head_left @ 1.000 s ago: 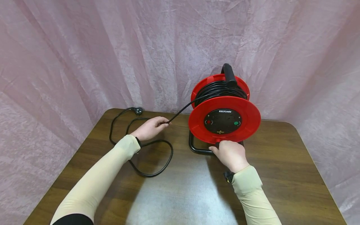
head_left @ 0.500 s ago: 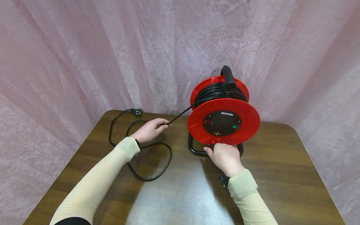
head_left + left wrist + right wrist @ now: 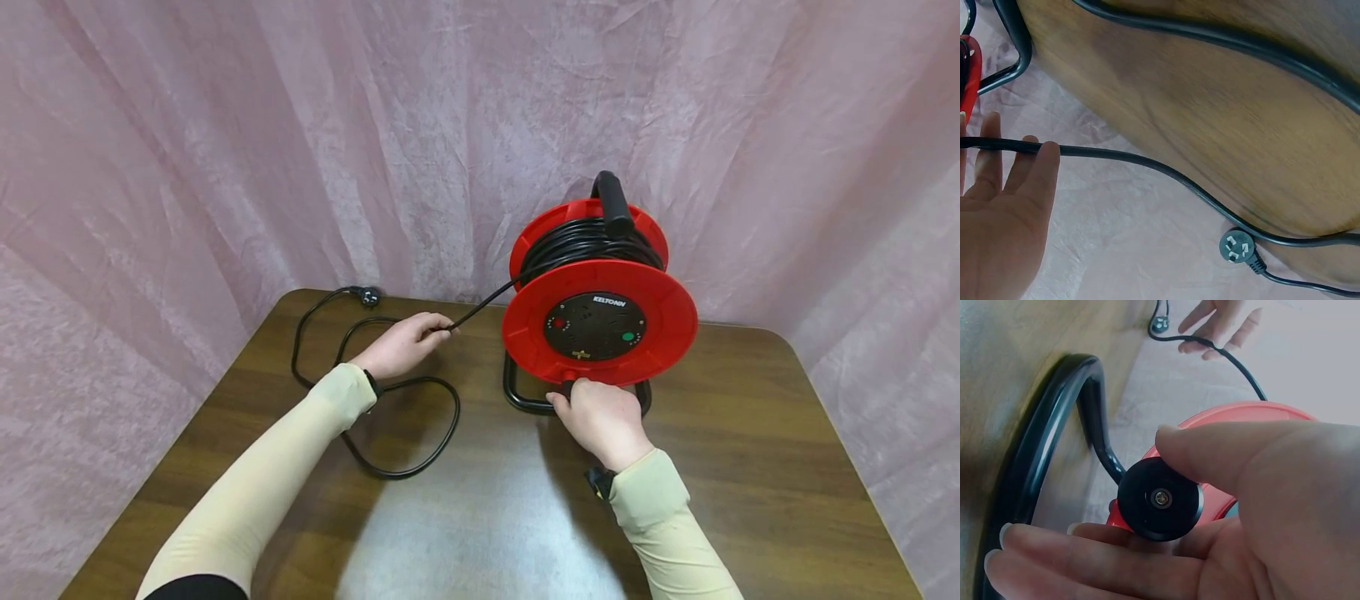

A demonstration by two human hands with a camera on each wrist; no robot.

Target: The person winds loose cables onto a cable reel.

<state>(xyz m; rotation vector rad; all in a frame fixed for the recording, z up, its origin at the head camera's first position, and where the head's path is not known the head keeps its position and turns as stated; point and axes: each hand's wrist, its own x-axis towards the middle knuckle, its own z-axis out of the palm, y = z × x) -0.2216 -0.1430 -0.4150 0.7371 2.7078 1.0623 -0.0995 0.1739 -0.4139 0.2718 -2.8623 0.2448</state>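
A red cable reel (image 3: 667,321) wound with black cable (image 3: 486,302) stands upright on its black tubular frame (image 3: 527,405). Its front face carries a black socket panel (image 3: 595,327) marked KELTONN. Left of the reel, my left hand (image 3: 399,347) pinches the taut stretch of cable; in the left wrist view the line crosses the fingers (image 3: 1040,172). My right hand (image 3: 604,423) grips the black crank knob (image 3: 1161,499) at the lowest part of the red disc, thumb above and fingers below it in the right wrist view.
Loose cable loops (image 3: 442,442) lie on the wooden table (image 3: 750,433) around the left forearm. The plug (image 3: 369,297) rests near the back left edge. A black carry handle (image 3: 615,208) tops the reel. Behind hangs a pink curtain (image 3: 420,150).
The reel's face has turned slightly clockwise, its label tilting down to the right. My right hand has shifted a little left with the crank knob. My left hand stays about in place.
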